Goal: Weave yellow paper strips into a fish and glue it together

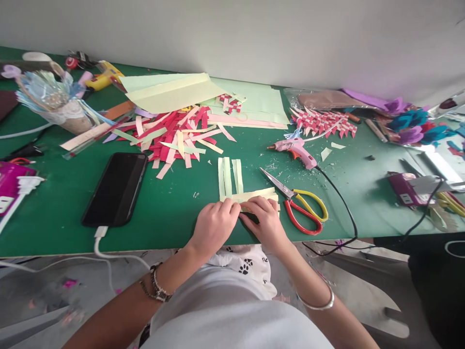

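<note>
Pale green and cream paper strips point(227, 175) lie crossed on the green table in front of me, some upright in view and others running sideways to the right. My left hand point(217, 220) is closed, fingers curled on the near edge of the strips. Close beside it, my right hand point(265, 220) pinches the same strips, thumb below and fingers on top. The fingers hide where the strips cross. Just right of my right hand lie scissors point(286, 190) with one red and one yellow handle, blades partly apart.
A pink glue gun point(296, 149) with a black cord lies beyond the scissors. Loose red, pink and green strips point(181, 131) are heaped behind the work. A black phone point(115, 189) on a white cable lies left. Woven red-and-pink paper point(323, 122) is at the back right.
</note>
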{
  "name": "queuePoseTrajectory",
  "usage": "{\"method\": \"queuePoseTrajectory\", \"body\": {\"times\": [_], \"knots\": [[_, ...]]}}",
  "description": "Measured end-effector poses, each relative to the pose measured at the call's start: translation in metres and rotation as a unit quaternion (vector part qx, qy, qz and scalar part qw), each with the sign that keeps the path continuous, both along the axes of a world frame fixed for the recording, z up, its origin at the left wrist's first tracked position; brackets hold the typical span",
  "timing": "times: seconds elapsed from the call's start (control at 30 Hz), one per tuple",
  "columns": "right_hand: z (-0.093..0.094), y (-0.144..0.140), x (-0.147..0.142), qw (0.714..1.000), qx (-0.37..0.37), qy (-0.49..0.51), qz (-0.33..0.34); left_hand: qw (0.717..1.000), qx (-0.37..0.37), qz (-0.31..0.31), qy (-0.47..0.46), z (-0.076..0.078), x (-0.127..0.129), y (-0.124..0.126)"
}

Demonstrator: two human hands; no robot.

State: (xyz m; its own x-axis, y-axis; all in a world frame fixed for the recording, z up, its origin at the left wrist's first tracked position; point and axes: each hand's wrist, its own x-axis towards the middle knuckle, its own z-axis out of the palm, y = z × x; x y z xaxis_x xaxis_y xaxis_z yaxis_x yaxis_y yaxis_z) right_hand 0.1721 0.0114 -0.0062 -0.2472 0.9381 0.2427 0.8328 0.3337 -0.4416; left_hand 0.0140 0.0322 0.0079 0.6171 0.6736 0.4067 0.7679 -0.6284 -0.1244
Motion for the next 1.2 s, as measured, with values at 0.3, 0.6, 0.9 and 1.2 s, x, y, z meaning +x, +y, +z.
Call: {"method": "queuePoseTrajectory", "body": {"times": [0.3,0.6,0.9,1.2], "knots": [[0.0036,-0.0013,0.0003,1.0,-0.006,0.027,0.004,1.0,0.004,-0.001,-0.001,0.0027,-0.0016,-0.0011],[0.0046,0.0016,-0.0053,0.999,-0.013,0.013,-0.028,1.0,0.017,-0.005,-0.01,0.0007,-0.001,0.002],[0.0062,-0.0008,-0.0045,0.998,-0.02,0.034,-0.046,0.999,0.031,0.006,-0.002,0.0016,0.0004,0.0008],[0.0079,-0.0004,-0.0053,0.998,-0.015,0.012,-0.057,1.0,0.017,0.018,0.013,0.0035,0.0016,-0.0006]]}}
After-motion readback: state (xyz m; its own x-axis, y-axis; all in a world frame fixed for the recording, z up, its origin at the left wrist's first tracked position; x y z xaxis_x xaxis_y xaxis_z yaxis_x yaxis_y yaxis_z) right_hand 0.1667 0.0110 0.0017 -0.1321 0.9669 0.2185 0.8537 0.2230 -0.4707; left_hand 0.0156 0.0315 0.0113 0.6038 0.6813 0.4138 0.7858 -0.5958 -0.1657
